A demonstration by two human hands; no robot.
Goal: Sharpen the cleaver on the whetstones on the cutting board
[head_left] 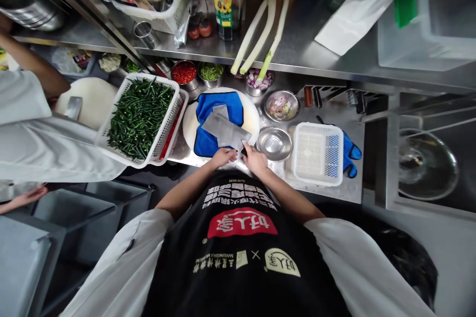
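Blue cloth [205, 143] at twelve o'clock is partly hidden under the cleaver [233, 133]. Right hand [256, 160] grips its handle; left hand [223, 157], I cannot tell.

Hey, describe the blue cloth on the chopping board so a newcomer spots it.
Find the white basket heaped with green chillies; just right sits a round white board. The dark-edged blue cloth lies on it and, unlike the blue fabric farther right, has a grey blade over it.
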